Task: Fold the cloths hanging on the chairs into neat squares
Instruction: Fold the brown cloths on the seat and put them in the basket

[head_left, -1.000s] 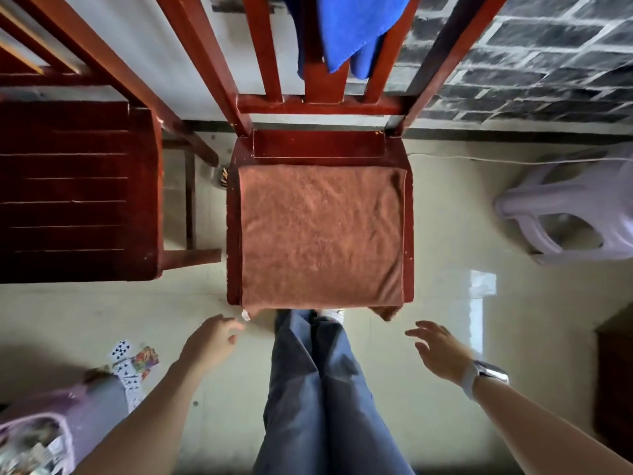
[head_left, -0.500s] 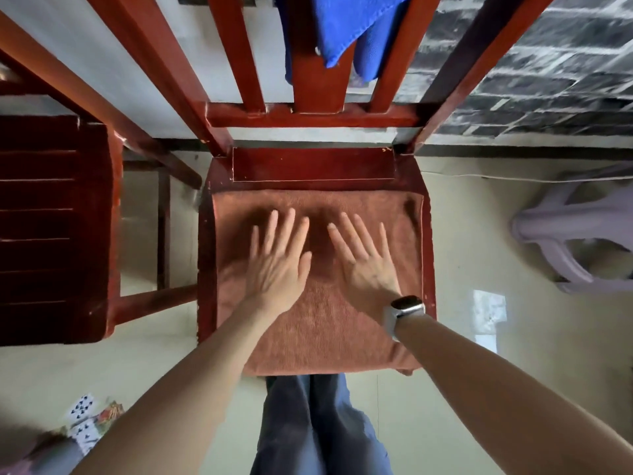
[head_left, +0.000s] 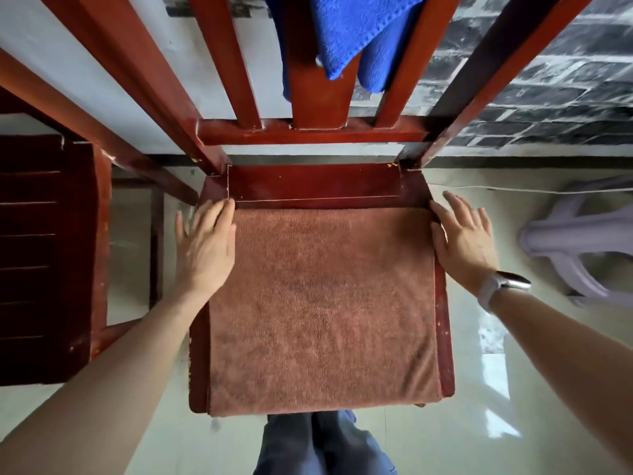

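- While our left hand (head_left: 205, 248) lies flat and open-fingered on the far-left edge of the brown cloth (head_left: 322, 303), gripping nothing, we log the cloth as spread across the chair seat (head_left: 315, 183), covering most of it.
- Our right hand (head_left: 462, 241) lies equally flat on the far-right edge, fingers spread, nothing pinched; a watch (head_left: 503, 286) sits on that wrist.
- Risk 1: the cloth's near edge overhangs the seat front. A pull toward us could, we judge, drag the whole piece onto the floor.
- Risk 2: both palms only press. If we lift the corners without a proper pinch, the layers may slip apart and skew the square.
- Risk 3: a small tag of fabric shows below the near-right corner, which suggests the layers are not aligned; folding over it would lock in a crooked edge.
- Risk 4: the blue cloth (head_left: 356, 32) hangs on the backrest (head_left: 311, 132) directly above. A raised forearm could brush it down onto the brown one.
- Risk 5: the terry pile looks grippy against the wood, so sliding may bunch it.
- Also noted: 1 second chair (head_left: 48, 262) at left, 1 pale plastic stool (head_left: 579, 234) at right.
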Demonstrator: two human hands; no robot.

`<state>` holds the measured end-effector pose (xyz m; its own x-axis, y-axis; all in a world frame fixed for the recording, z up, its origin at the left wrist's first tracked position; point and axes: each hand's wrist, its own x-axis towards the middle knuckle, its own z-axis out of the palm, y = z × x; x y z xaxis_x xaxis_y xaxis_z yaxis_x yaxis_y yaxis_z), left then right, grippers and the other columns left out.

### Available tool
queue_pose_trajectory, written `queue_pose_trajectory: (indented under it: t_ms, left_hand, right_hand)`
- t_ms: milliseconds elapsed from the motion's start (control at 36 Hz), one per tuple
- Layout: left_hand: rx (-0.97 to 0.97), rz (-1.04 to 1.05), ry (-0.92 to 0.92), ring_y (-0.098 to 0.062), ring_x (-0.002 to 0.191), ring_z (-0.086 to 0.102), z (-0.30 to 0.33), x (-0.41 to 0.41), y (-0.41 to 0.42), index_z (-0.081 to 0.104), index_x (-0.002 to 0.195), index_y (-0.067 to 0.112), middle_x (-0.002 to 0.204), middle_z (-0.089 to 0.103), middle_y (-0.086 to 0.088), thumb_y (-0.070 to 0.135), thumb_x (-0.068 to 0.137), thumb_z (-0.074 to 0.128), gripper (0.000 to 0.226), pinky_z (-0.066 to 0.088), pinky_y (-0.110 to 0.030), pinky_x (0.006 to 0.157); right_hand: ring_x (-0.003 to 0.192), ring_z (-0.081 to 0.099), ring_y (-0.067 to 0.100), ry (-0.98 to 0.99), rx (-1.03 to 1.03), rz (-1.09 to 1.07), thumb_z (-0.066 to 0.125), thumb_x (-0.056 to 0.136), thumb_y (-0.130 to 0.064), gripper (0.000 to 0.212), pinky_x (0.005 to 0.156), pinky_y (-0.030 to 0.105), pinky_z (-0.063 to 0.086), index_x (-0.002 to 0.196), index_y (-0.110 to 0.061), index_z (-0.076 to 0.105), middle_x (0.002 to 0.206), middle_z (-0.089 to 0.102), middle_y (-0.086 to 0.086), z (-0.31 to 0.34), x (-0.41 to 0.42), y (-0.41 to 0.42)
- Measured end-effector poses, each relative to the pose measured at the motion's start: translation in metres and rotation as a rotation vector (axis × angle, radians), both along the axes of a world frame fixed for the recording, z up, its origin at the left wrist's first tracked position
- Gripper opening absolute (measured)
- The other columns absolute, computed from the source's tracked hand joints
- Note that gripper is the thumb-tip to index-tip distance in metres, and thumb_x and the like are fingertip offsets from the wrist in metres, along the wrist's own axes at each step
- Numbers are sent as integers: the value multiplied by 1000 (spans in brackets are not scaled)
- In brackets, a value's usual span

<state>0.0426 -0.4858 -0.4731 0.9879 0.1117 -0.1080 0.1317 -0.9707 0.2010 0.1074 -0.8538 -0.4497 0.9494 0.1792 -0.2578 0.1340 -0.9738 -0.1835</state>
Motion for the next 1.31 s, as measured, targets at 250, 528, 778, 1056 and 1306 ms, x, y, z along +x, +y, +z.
queue_pose_trajectory:
  t_ms: [250,528,778,1056,1306]
  left_hand:
    - [-130,39,189,-31,105,53,25,45,16,58,114,9,106,65,-11,13,84,62,30,40,-45,92]
    - [-49,93,371,-30,101,56,28,54,30,67,98,13,105,63,-10,26,83,65,20,39,-42,91]
    - [-62,180,-75,-38,94,53,100,60,20,66,94,5,97,65,-19,18,84,63,16,42,-45,81]
    - [-65,266,-275,-39,91,57,109,53,13,64,97,8,101,61,-16,22,87,59,18,40,-42,68]
    - [-102,149,-323,-37,76,61,122,-8,7,66,91,3,90,64,-16,10,83,64,10,37,-31,61]
  right_hand:
    - [111,42,28,101,-68,3,46,91,-19,26,92,40,31,115,-16,54,118,54,10,13,35,31]
    - [105,50,29,244,-26,-89,49,88,-14,23,81,36,44,107,-15,62,111,54,10,12,44,29]
    - [98,54,37,0,140,-290,47,89,-18,21,77,39,45,103,-12,60,115,51,12,85,58,32]
    - [97,54,35,-236,388,-391,50,89,-13,18,81,38,41,101,-3,60,112,54,17,86,56,40]
    - [82,53,26,-227,492,-270,55,85,-2,9,75,38,47,92,1,60,103,54,19,97,-5,23]
